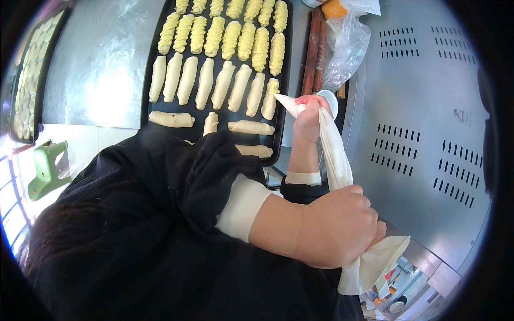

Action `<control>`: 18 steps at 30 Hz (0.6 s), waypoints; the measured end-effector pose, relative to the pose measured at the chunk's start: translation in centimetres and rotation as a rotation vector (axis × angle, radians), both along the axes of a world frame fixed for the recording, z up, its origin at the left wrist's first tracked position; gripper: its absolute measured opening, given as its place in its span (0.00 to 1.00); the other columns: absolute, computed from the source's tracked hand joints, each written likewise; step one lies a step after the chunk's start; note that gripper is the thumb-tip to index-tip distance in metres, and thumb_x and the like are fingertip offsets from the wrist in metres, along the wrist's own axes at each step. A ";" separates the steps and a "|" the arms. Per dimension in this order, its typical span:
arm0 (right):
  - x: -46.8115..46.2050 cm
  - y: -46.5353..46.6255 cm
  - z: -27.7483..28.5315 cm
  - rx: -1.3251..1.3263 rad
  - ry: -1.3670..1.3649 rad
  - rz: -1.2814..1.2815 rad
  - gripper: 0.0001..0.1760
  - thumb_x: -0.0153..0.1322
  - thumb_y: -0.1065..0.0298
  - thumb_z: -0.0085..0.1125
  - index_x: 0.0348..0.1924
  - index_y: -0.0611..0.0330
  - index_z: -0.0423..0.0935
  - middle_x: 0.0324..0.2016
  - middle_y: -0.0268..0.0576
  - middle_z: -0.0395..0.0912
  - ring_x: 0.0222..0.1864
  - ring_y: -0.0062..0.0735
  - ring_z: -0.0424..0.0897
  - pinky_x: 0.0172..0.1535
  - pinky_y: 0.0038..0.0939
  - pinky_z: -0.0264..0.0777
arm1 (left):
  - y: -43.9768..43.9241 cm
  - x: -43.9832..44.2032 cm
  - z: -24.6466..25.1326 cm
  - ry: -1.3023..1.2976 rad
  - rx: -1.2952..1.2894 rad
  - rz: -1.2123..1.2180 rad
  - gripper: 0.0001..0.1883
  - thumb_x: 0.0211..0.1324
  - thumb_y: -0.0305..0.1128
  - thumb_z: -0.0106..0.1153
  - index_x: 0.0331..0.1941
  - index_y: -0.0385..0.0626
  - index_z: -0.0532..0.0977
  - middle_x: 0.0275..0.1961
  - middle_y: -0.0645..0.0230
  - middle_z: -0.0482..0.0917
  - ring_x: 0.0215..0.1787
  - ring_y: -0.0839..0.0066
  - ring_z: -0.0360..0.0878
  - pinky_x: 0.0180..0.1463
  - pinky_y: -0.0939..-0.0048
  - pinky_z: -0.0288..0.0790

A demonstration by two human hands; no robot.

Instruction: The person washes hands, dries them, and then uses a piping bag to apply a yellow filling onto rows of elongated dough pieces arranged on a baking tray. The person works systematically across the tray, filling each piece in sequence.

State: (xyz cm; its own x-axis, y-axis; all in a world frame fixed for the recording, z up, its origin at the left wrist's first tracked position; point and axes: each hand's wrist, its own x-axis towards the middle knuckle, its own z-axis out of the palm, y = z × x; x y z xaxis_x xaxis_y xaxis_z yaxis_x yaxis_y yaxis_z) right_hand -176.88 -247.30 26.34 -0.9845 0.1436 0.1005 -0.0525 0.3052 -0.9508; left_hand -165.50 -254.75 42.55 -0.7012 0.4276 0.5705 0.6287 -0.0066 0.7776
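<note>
My left hand [341, 228] is closed round the upper part of a white cloth piping bag [336, 156], whose loose open end flares out below the fist. My right hand [311, 116] grips the bag near its pointed tip. That tip touches yellow paste on the upper end of a pale dough roll [268, 106] at the right of a dark baking tray [286, 60]. Two rows of rolls [214, 36] above carry ridged yellow paste. Other plain rolls [187, 80] lie left of the tip and lower down, some partly hidden by my sleeve.
Wooden rolling pins [313, 52], a clear plastic bag [349, 48] and a white bowl [331, 102] are right of the tray. A slotted metal panel [421, 100] stands further right. Another filled tray [34, 80] and a green stool [46, 168] are at left.
</note>
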 end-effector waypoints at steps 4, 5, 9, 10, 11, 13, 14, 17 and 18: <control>0.4 0.1 0.6 0.104 -0.004 -0.004 0.10 0.61 0.72 0.47 0.20 0.65 0.75 0.21 0.44 0.78 0.26 0.31 0.73 0.38 0.30 0.69 | -0.2 0.0 0.1 -0.015 0.028 -0.033 0.06 0.51 0.33 0.56 0.26 0.45 0.76 0.23 0.67 0.79 0.30 0.67 0.79 0.41 0.66 0.64; 0.5 0.1 0.8 0.138 -0.005 -0.029 0.10 0.61 0.72 0.46 0.20 0.65 0.75 0.20 0.44 0.78 0.26 0.31 0.73 0.38 0.31 0.69 | -0.3 0.0 0.1 -0.018 0.042 -0.034 0.05 0.51 0.33 0.56 0.27 0.45 0.76 0.23 0.67 0.79 0.30 0.67 0.79 0.41 0.66 0.65; 1.1 0.4 1.2 0.166 -0.028 0.043 0.11 0.62 0.70 0.46 0.19 0.64 0.75 0.20 0.41 0.77 0.26 0.29 0.73 0.37 0.29 0.68 | -0.6 0.3 0.2 0.002 0.036 -0.099 0.08 0.58 0.32 0.56 0.28 0.39 0.74 0.23 0.61 0.76 0.27 0.65 0.75 0.42 0.66 0.66; 1.2 0.5 1.2 0.168 -0.010 0.027 0.11 0.62 0.70 0.46 0.19 0.64 0.75 0.20 0.41 0.78 0.26 0.29 0.72 0.36 0.29 0.68 | -0.6 0.4 0.3 -0.004 0.043 -0.105 0.08 0.58 0.32 0.56 0.28 0.39 0.74 0.23 0.62 0.77 0.27 0.65 0.76 0.42 0.66 0.66; 1.3 0.6 1.2 0.172 -0.001 0.014 0.11 0.62 0.70 0.46 0.19 0.65 0.75 0.20 0.41 0.78 0.25 0.29 0.72 0.36 0.29 0.68 | -0.6 0.5 0.3 -0.008 0.059 -0.107 0.08 0.58 0.32 0.56 0.29 0.39 0.74 0.23 0.62 0.77 0.28 0.65 0.76 0.42 0.67 0.66; 1.5 0.6 0.9 0.174 0.023 -0.010 0.11 0.62 0.71 0.46 0.19 0.65 0.75 0.19 0.41 0.78 0.25 0.28 0.72 0.34 0.29 0.67 | -0.5 0.6 0.3 -0.014 0.081 -0.097 0.08 0.58 0.32 0.56 0.28 0.40 0.74 0.22 0.62 0.77 0.28 0.65 0.76 0.42 0.66 0.66; 1.6 0.7 0.8 0.184 0.034 -0.010 0.12 0.62 0.70 0.46 0.19 0.65 0.76 0.19 0.41 0.78 0.24 0.28 0.72 0.35 0.29 0.68 | -0.5 0.7 0.3 -0.016 0.087 -0.086 0.08 0.58 0.32 0.56 0.28 0.40 0.74 0.22 0.62 0.76 0.28 0.65 0.77 0.42 0.66 0.67; 2.0 0.7 0.4 0.155 0.001 0.077 0.12 0.62 0.70 0.46 0.19 0.65 0.76 0.19 0.41 0.78 0.24 0.27 0.72 0.35 0.30 0.69 | -0.4 1.0 0.3 -0.018 0.089 -0.096 0.08 0.59 0.31 0.55 0.28 0.39 0.74 0.22 0.62 0.76 0.27 0.65 0.76 0.42 0.66 0.67; 2.1 0.7 0.4 0.151 -0.025 0.093 0.13 0.62 0.69 0.46 0.19 0.65 0.76 0.19 0.41 0.79 0.25 0.28 0.73 0.35 0.30 0.70 | -0.4 1.1 0.4 -0.016 0.099 -0.112 0.08 0.59 0.31 0.55 0.28 0.39 0.74 0.21 0.61 0.76 0.27 0.64 0.76 0.41 0.66 0.67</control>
